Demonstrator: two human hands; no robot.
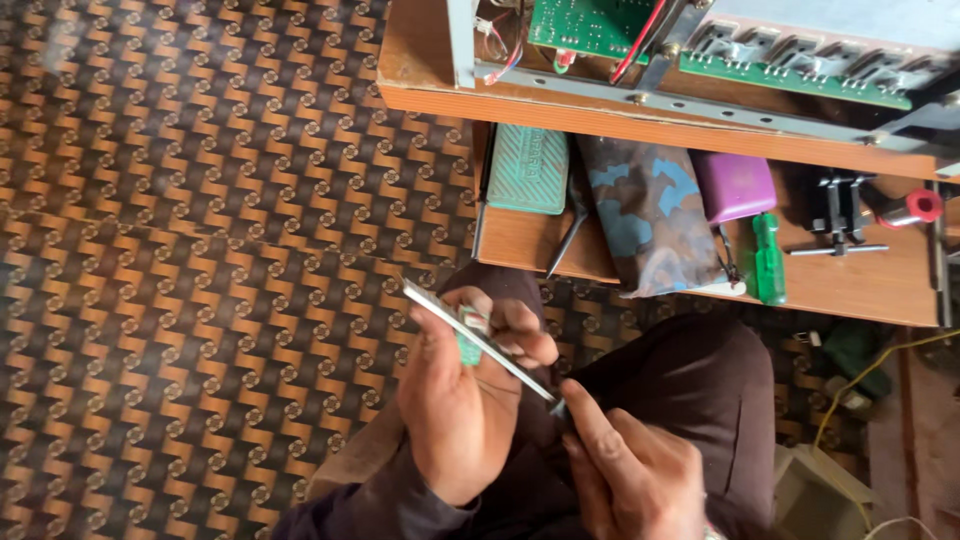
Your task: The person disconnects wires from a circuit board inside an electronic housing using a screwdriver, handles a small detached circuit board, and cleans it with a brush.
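The right hand (630,470) pinches the near end of a thin metal strip (480,340), fingers closed on it. The left hand (465,400) grips the strip's middle together with a small green part (468,348). Beyond the strip stands a wooden shelf (850,285); on it lie a teal ribbed case (528,168), a patterned pouch (650,215) and a green-handled screwdriver (768,260). Above the shelf sit green circuit boards (585,25).

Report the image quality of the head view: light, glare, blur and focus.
Head view: soft, even daylight with faint shadows; a pale glare patch washes the patterned floor at top left; left hand, right hand and the thin metal strip between them are fairly sharp; shelf items are slightly soft; the circuit boards are cut off by the top edge.
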